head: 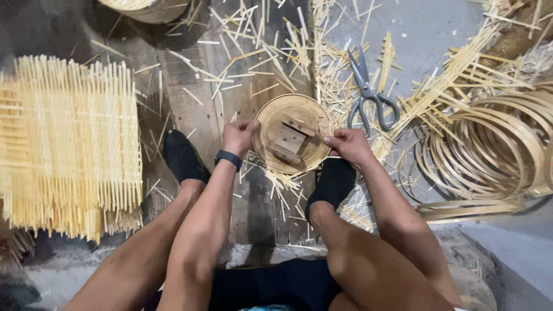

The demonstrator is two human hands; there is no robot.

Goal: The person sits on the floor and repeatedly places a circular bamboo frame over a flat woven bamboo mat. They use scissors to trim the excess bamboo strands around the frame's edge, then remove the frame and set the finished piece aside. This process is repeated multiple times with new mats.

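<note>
In the head view, a round wooden form (292,140), rimmed with a pale bamboo band and carrying small wooden blocks across its middle, is held between the two hands above the plank floor (190,103), just ahead of the feet in dark socks (182,156). The left hand (238,137) is closed on the form's left edge, thumb and fingers pinched over the rim; a dark wristband (228,158) is worn on that wrist. The right hand (347,144) is clamped on the right edge, fingers curled over the band. A pair of metal scissors (368,95) is seen lying on the floor just beyond the right hand, blades pointing away, among scattered bamboo slivers (271,52). To the left, a stack of woven bamboo mats (69,144) is laid flat, well apart from the form. To the right, coiled bamboo strips (495,150) are heaped in loose hoops. Part of a round woven basket (147,8) is cut off by the upper edge.
</note>
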